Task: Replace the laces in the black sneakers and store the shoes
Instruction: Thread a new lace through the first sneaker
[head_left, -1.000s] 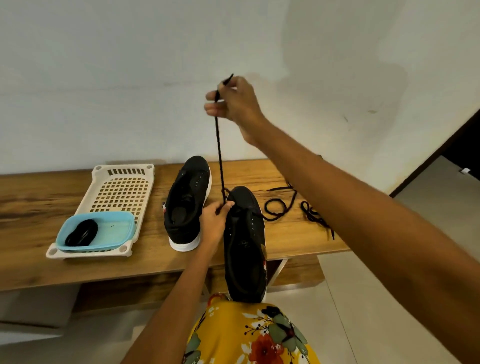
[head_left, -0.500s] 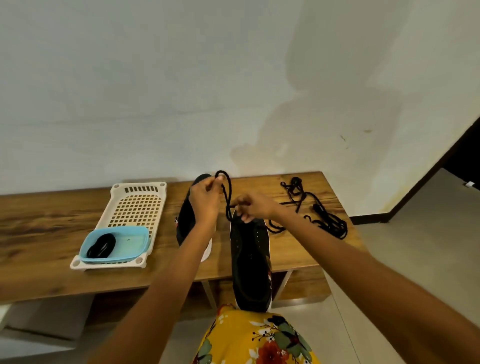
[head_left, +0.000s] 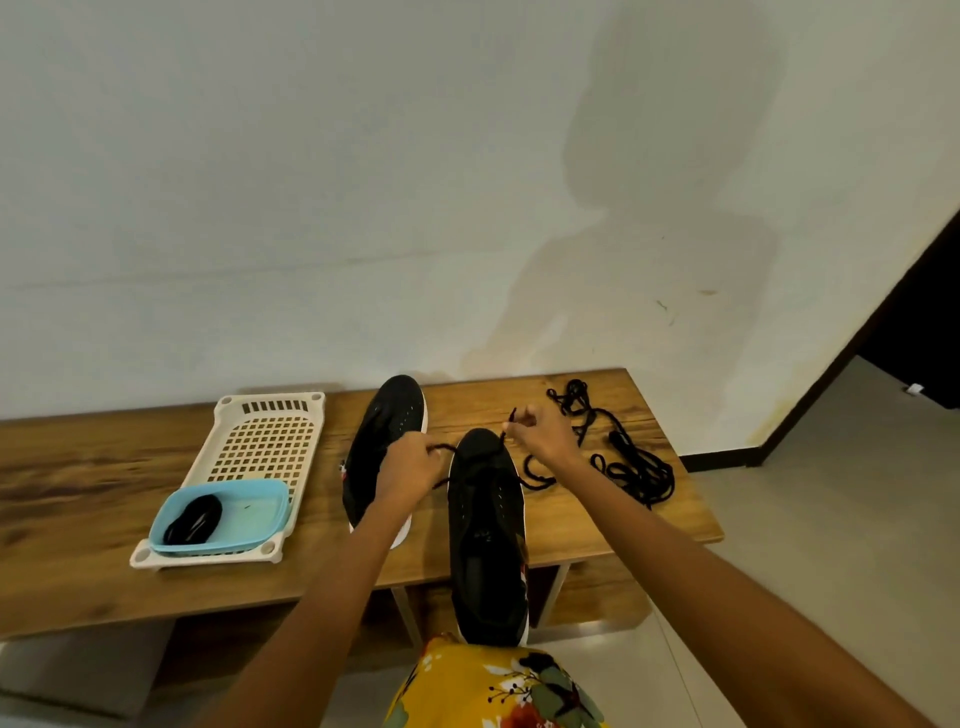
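Lacing step underway: near sneaker (head_left: 485, 525) overhangs the bench (head_left: 78, 519) edge, left hand (head_left: 410, 467) and right hand (head_left: 540, 436) each pinching the lace (head_left: 535, 480) by its toe. Probably the lowest eyelets, hard to tell. Next it needs evening both ends, then crossing upward.

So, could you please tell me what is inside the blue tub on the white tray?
The blue tub holds a black coiled bundle, probably a lace, on its left side; the rest of its floor shows bare. Whatever lies beneath the bundle is covered.
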